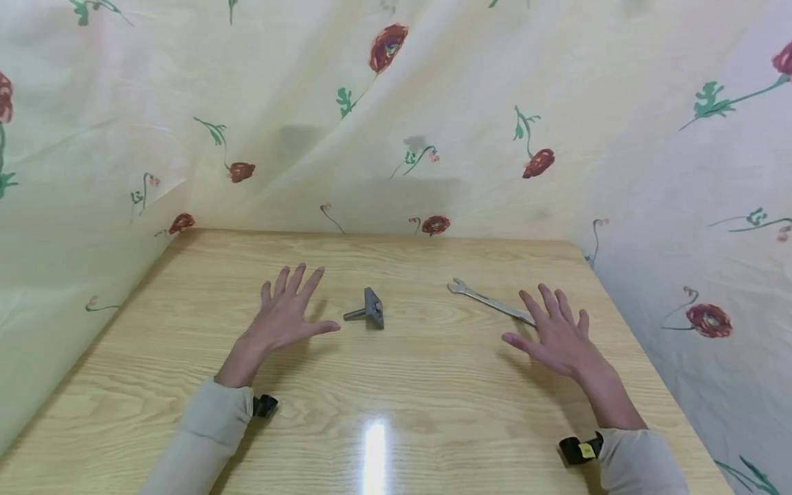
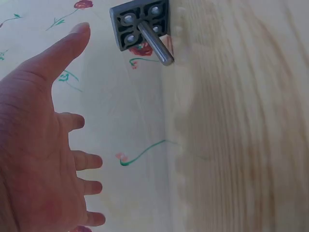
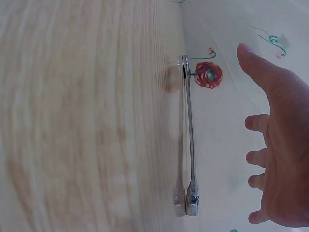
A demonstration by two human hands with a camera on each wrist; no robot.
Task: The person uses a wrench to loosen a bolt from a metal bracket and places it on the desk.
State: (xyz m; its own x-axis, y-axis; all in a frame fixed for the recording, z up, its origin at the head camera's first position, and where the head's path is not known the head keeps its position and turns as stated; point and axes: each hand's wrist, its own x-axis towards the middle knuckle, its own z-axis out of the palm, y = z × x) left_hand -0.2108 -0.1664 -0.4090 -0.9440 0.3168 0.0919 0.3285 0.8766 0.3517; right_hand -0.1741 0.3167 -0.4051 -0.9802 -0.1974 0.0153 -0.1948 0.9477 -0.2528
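My left hand (image 1: 281,316) hovers over the left part of the table, fingers spread and holding nothing. Just right of its thumb stands a grey metal part (image 1: 374,309), a square plate with a rod sticking out towards the hand. In the left wrist view the plate (image 2: 140,24) shows round holes at its corners and a smooth rod at its centre. On the right, my right hand (image 1: 563,337) is also spread and holds nothing. A silver wrench (image 1: 491,302) lies beyond it, its near end hidden behind the fingers. The right wrist view shows the wrench (image 3: 191,140) lengthwise, apart from the hand.
The wood-grain table (image 1: 396,385) carries a bright light reflection near its front. A cream cloth (image 1: 297,82) printed with red flowers hangs behind the table and along both sides. Small black devices (image 1: 265,406) sit at both wrists.
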